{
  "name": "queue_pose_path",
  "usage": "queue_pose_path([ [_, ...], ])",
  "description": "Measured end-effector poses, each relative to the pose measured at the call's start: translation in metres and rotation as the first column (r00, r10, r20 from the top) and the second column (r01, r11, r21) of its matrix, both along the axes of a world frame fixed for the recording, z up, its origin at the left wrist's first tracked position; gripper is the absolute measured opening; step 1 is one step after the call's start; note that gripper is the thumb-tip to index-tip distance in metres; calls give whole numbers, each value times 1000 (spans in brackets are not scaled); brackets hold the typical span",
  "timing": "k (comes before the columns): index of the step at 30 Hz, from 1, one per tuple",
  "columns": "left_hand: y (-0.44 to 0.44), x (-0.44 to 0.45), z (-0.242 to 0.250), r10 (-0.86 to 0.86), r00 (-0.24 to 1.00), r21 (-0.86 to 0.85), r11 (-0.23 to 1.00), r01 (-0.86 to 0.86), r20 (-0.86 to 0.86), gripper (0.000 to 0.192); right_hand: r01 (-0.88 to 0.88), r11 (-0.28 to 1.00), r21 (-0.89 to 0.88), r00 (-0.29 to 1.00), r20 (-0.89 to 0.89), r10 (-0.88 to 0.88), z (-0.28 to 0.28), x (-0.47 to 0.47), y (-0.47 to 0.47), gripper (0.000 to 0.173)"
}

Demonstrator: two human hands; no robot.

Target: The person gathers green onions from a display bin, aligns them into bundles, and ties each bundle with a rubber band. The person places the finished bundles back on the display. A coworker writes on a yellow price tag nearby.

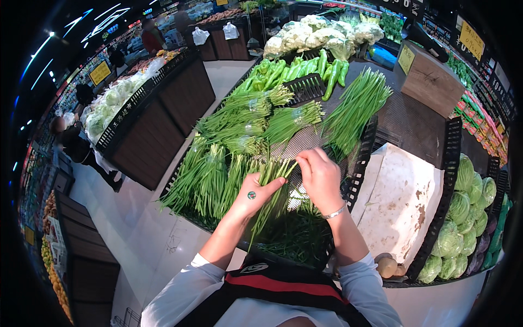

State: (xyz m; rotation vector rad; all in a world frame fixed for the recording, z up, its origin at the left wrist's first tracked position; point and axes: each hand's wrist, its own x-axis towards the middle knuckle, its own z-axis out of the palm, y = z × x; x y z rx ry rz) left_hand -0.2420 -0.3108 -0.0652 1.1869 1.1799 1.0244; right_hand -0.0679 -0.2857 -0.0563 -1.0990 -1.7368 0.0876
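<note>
My left hand [258, 194] grips a loose bunch of garlic chives [273, 173], thumb laid across the stalks. The leafy ends hang down toward me. At the cut ends, my right hand [320, 173] pinches stalk tips between thumb and fingers. Taped bundles of chives [212, 163] lie left of my hands, with more taped bundles [249, 110] stacked behind them. A larger loose pile of chives [359, 106] rests beyond my right hand. Loose dark green leaves [298, 235] cover the near end of the display bin, below my hands.
Green peppers [294, 69] and wrapped cauliflower [322, 34] sit at the back. A black slotted divider [361, 159] runs along the right, beside a stained white sheet [398, 208] and cabbages [457, 220]. A wooden box [433, 77] stands back right. A person [73, 141] stands at the left counter.
</note>
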Motion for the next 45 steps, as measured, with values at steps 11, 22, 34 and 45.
queue_pose_path([
  [11,2,6,-6,-59,997,-49,997,61,40,9,-403,800,-444,799,-597,71,-13,6,-12,32],
  [22,-4,7,-10,-5,997,-45,999,8,81,15,-649,695,-308,457,-889,33,-23,10,-10,10],
  [34,5,-18,12,-103,953,29,995,99,283,18,-721,586,-371,532,-838,124,-4,12,-1,22],
  [45,21,-16,26,-140,985,126,984,127,99,23,-634,622,-460,699,-684,207,10,7,14,13],
])
